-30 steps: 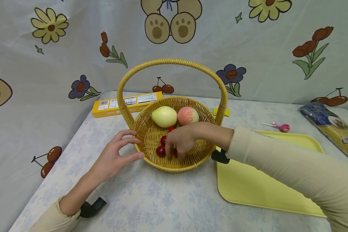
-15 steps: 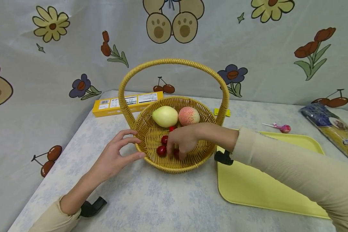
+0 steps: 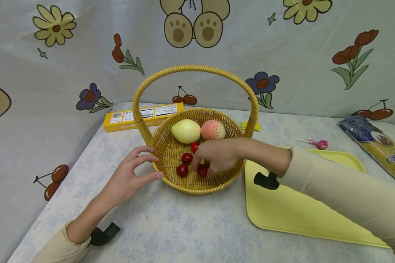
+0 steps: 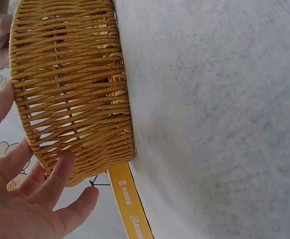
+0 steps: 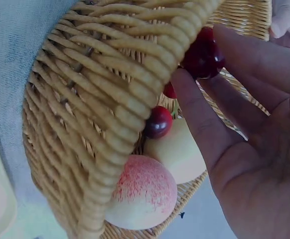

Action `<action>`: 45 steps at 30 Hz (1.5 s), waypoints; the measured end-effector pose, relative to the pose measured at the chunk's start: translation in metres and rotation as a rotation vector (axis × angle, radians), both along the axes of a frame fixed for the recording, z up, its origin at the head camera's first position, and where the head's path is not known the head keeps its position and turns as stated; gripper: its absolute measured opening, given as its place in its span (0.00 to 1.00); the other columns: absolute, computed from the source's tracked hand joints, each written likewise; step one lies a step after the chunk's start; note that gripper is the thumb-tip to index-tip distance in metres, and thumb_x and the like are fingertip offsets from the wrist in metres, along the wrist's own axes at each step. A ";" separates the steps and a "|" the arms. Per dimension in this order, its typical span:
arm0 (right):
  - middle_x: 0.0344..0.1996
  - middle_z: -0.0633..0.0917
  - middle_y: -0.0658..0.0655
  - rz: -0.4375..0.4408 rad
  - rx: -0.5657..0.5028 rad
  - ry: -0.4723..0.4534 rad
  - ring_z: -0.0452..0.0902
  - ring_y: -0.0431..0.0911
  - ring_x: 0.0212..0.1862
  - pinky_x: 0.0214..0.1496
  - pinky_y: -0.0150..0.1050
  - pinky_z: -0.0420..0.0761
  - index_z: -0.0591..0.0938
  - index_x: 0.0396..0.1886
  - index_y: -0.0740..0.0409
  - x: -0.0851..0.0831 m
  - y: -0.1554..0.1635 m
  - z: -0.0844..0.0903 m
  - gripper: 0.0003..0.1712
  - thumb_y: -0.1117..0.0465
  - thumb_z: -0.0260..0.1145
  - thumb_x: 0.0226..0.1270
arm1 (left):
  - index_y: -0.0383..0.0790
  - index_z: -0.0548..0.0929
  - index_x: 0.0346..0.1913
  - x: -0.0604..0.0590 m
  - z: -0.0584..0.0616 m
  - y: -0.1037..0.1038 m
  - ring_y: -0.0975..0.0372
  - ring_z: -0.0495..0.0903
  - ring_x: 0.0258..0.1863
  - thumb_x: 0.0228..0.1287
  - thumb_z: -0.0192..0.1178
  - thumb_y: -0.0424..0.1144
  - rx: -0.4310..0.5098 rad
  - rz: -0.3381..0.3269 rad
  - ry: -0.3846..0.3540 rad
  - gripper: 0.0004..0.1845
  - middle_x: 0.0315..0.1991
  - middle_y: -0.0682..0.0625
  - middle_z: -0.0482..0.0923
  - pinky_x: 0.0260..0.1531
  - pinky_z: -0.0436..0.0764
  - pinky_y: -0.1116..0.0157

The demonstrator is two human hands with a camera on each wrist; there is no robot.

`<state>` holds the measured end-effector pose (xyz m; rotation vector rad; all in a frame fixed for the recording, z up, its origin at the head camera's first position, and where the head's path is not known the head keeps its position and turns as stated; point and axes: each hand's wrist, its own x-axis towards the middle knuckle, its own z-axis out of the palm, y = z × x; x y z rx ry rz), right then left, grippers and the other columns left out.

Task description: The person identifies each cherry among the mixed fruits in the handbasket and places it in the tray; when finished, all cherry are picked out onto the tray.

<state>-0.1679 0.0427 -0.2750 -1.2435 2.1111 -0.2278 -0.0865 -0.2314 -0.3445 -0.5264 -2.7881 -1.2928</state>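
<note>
A woven yellow basket (image 3: 197, 190) with a tall handle (image 3: 194, 68) stands mid-table. Inside lie a pale green pear (image 3: 185, 130), a pink peach (image 3: 213, 130) and loose red cherries (image 3: 186, 157). My right hand (image 3: 206, 164) reaches into the basket from the right, and its fingertips pinch one cherry (image 3: 202, 171) low against the basket floor. The right wrist view shows that cherry (image 5: 202, 55) against my fingers (image 5: 210, 114), with the peach (image 5: 142, 191) behind the rim. My left hand (image 3: 145, 164) rests with spread, straight fingers on the basket's left wall (image 4: 70, 89).
A yellow tray (image 3: 299, 215) lies right of the basket. A long yellow box (image 3: 145, 115) sits behind the basket on the left. A pink lollipop (image 3: 319, 144) and a pasta packet (image 3: 378, 146) lie at the back right. Printed cloth hangs behind the table.
My right hand has drawn back a little to the right inside the basket, and a cherry now shows between its fingertips. The left hand stays on the basket wall.
</note>
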 end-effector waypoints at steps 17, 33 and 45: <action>0.48 0.83 0.49 -0.026 -0.263 0.082 0.77 0.40 0.48 0.51 0.39 0.76 0.84 0.53 0.55 0.017 0.037 0.010 0.17 0.67 0.69 0.65 | 0.38 0.84 0.51 0.000 -0.002 -0.001 0.52 0.64 0.67 0.59 0.73 0.45 -0.003 0.000 -0.016 0.21 0.63 0.48 0.68 0.60 0.67 0.42; 0.37 0.77 0.40 -0.236 -0.540 0.167 0.74 0.37 0.36 0.34 0.34 0.80 0.81 0.41 0.42 0.047 0.104 0.000 0.06 0.57 0.69 0.68 | 0.39 0.84 0.49 0.000 0.002 0.002 0.50 0.64 0.67 0.57 0.73 0.47 -0.008 0.021 -0.045 0.21 0.63 0.47 0.68 0.61 0.64 0.40; 0.51 0.74 0.51 -0.589 -0.456 0.228 0.77 0.41 0.44 0.39 0.34 0.83 0.82 0.47 0.46 0.070 0.165 -0.009 0.17 0.64 0.75 0.60 | 0.39 0.84 0.49 0.001 0.000 0.001 0.51 0.64 0.66 0.58 0.73 0.45 0.018 0.014 -0.047 0.19 0.63 0.47 0.68 0.61 0.65 0.41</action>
